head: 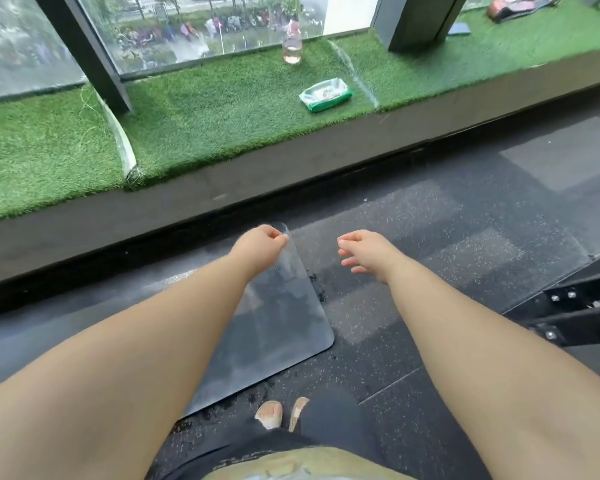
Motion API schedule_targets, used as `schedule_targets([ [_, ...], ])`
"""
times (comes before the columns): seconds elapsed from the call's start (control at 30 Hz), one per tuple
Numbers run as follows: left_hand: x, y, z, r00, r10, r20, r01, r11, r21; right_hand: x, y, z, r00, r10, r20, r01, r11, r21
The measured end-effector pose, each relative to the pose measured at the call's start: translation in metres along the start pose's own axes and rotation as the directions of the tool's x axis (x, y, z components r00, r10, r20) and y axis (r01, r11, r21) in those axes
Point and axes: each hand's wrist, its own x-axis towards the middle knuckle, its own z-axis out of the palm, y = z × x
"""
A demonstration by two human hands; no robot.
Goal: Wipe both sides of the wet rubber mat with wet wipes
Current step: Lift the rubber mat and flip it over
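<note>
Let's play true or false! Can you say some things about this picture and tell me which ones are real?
1. The wet wipes pack lies on the green grass. True.
2. The right hand holds a wipe. False: it is open and holds nothing.
3. The left hand pinches a corner of the rubber mat. True.
4. The bottle stands on the mat. False: it stands on the grass, beyond the pack.
</note>
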Motion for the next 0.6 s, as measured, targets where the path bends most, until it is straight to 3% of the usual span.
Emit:
schedule_targets([
  [0.33, 0.128, 0.117, -0.006, 0.997, 0.036, -0.069, -0.029, 0.995, 0.094, 0.123, -0.076, -0.125, 0.983, -0.068, 0.168, 0.095, 0.983, -0.155],
  [0.6, 0.292, 0.265, 0.009, 0.985, -0.101, -0.137, 0.095, 0.994, -0.047, 0.287, -0.167, -0.270, 0.970, -0.105, 0.220, 0.167, 0.943, -0.288],
])
